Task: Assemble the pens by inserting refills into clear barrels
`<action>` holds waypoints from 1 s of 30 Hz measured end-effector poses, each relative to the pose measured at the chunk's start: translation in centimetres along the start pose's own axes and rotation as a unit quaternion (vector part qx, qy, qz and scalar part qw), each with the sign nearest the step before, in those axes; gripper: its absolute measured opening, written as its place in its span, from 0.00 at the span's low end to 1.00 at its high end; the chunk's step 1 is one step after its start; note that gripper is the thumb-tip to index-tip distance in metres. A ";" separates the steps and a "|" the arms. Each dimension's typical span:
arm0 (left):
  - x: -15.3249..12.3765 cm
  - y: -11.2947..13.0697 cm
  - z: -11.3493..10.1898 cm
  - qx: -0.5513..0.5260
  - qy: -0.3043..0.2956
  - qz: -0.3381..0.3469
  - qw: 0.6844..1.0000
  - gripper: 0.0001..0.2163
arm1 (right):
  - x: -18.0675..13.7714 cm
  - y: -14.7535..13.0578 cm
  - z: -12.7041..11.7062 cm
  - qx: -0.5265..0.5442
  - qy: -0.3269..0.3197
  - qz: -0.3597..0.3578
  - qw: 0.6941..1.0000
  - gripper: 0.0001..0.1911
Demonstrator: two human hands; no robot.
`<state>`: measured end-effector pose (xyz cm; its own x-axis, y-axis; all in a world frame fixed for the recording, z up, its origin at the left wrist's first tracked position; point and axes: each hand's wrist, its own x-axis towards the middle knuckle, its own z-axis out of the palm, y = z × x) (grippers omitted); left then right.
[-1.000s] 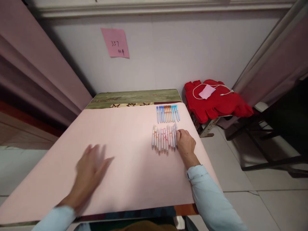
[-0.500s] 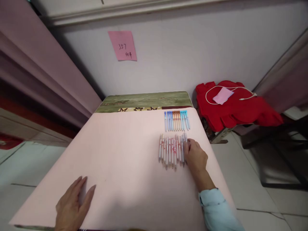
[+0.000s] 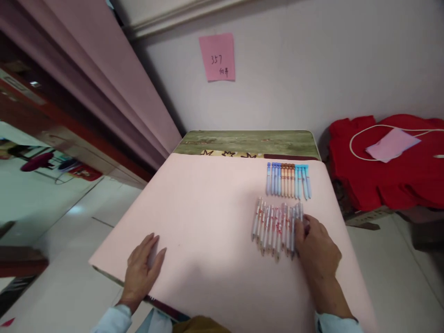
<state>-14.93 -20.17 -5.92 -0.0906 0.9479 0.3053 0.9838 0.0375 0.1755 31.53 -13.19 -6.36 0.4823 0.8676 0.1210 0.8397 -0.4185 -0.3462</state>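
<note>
My right hand (image 3: 319, 252) is at the right end of a row of clear-barrelled pens (image 3: 274, 229) with red and pink patterns. Its thumb and fingers close around a greyish pen (image 3: 300, 212) at that end, partly hidden by the hand. The pens lie side by side, their lower tips uneven. Behind them lies a neater row of blue, brown-topped and light-blue pens (image 3: 288, 180). My left hand (image 3: 141, 268) rests on the pale pink table cover (image 3: 208, 199) near the front left edge, fingers stretched out, holding nothing.
A strip of green wood-patterned tabletop (image 3: 249, 138) shows beyond the cover, against the wall. A pink note (image 3: 219, 58) is stuck on that wall. To the right, red cloth (image 3: 347, 180) carries a white cable and a pink paper (image 3: 393, 144). A mauve curtain (image 3: 135, 78) hangs at the left.
The camera view has turned left, so everything sits further right in the picture. My right hand stays at the right end of the near row; my left hand keeps resting on the cover.
</note>
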 end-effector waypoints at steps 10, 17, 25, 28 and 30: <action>-0.3 0.6 -0.1 -0.012 0.001 -0.017 1.000 0.19 | 0.0 -0.1 0.0 -0.012 0.000 0.012 1.000 0.19; -0.2 1.1 -0.3 -0.012 0.003 -0.023 1.000 0.18 | 0.0 -0.2 -0.3 -0.006 -0.013 0.018 1.000 0.18; -0.3 1.4 -0.2 -0.014 0.007 -0.024 1.000 0.18 | 0.1 -0.2 -0.4 -0.010 -0.016 0.019 1.000 0.18; -0.3 1.3 -0.1 -0.014 0.013 -0.013 1.000 0.19 | 0.2 0.0 -0.3 -0.007 -0.010 0.011 1.000 0.18; -0.3 1.3 0.0 -0.012 0.016 -0.012 1.000 0.19 | 0.2 0.1 -0.4 -0.002 -0.013 0.002 1.000 0.18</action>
<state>-13.61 -20.42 -5.75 -0.1189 0.9366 0.3297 0.9775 0.0522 0.2044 31.85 -13.15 -6.04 0.4796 0.8723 0.0954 0.8383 -0.4234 -0.3434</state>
